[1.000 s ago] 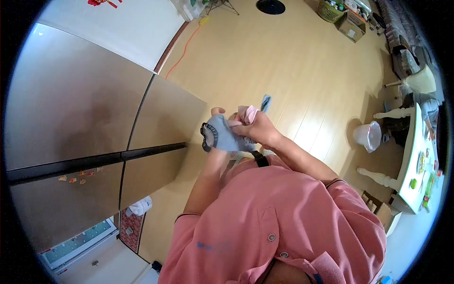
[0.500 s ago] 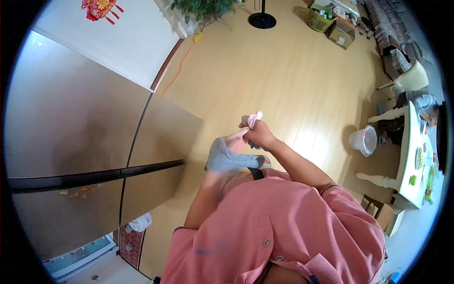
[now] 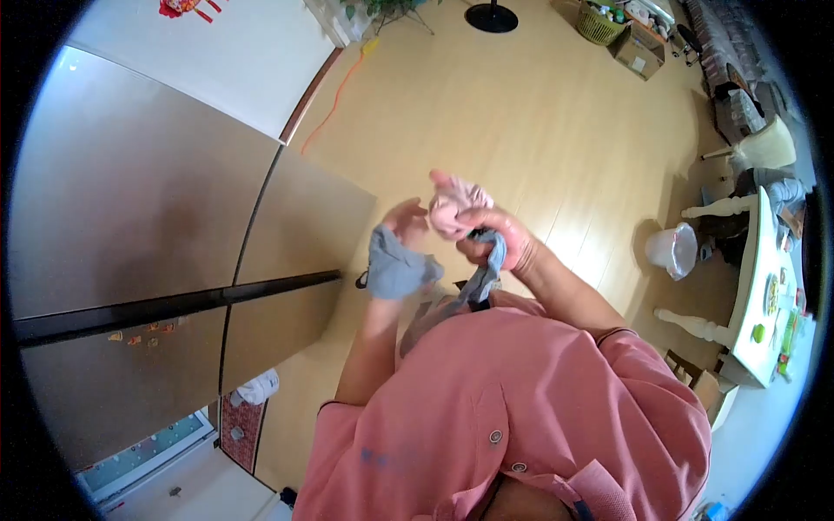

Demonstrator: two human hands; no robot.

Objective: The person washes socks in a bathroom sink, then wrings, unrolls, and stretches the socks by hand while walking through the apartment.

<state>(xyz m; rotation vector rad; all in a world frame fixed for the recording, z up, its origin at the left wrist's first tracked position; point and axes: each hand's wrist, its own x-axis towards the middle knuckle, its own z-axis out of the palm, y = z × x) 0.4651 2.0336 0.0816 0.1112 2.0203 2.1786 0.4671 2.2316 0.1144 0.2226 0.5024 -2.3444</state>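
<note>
My left hand (image 3: 407, 219) is blurred, its fingers extended and apart, with a grey cloth (image 3: 400, 265) wrapped around its lower part and wrist. To its right, my right hand (image 3: 502, 236) is closed on a bunched pink cloth (image 3: 460, 207). A grey-blue strip of cloth (image 3: 488, 271) passes through the same hand and hangs down toward the pink shirt (image 3: 512, 373). The two hands are apart in front of the waist.
A large metallic cabinet or fridge (image 3: 148, 191) stands at left. An orange cord (image 3: 334, 102) runs over the floor. At right are a white bin (image 3: 673, 250), a white table (image 3: 754, 339) and a chair (image 3: 769, 146). A black round base (image 3: 492, 17) and a cardboard box (image 3: 638, 54) stand farther off.
My hands, together half a second ago, have separated. The pink cloth is now bunched larger at my right hand, where the grey-blue strip also shows. The view has shifted slightly.
</note>
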